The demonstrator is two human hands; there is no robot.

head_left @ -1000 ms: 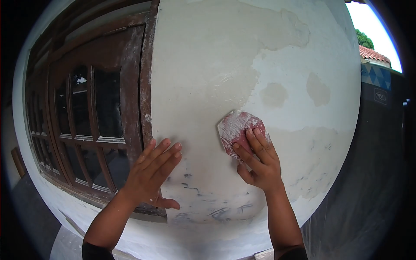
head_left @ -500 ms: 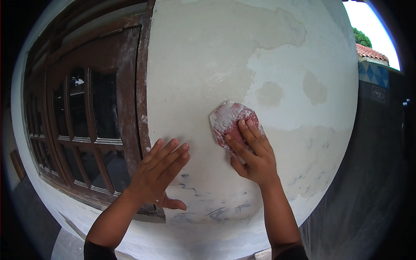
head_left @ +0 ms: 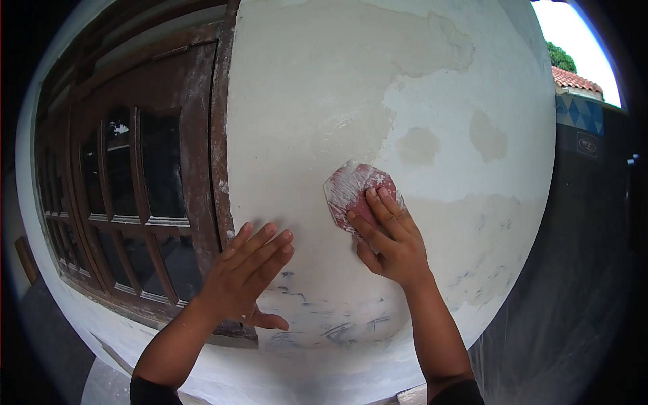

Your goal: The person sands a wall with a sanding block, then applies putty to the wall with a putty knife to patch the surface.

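Observation:
A reddish, many-sided flat pad (head_left: 351, 189), smeared with white, lies against the pale, patchy wall (head_left: 304, 101). My right hand (head_left: 391, 236) has its fingers on the pad's lower right part and its thumb at the lower edge. To the left, my left hand (head_left: 250, 273) is spread with nothing in it, near the window frame's right edge; whether its palm touches the wall cannot be made out. Dark streaks mark the wall below and between the hands.
A brown wooden window (head_left: 128, 169) with dark panes fills the left side. At the right are a dark surface (head_left: 560, 270) with a blue patterned strip (head_left: 580, 115), a red tiled roof (head_left: 575, 79) and a green tree (head_left: 560, 58).
The pad and my right hand have shifted very slightly left. My left hand stays spread in almost the same place.

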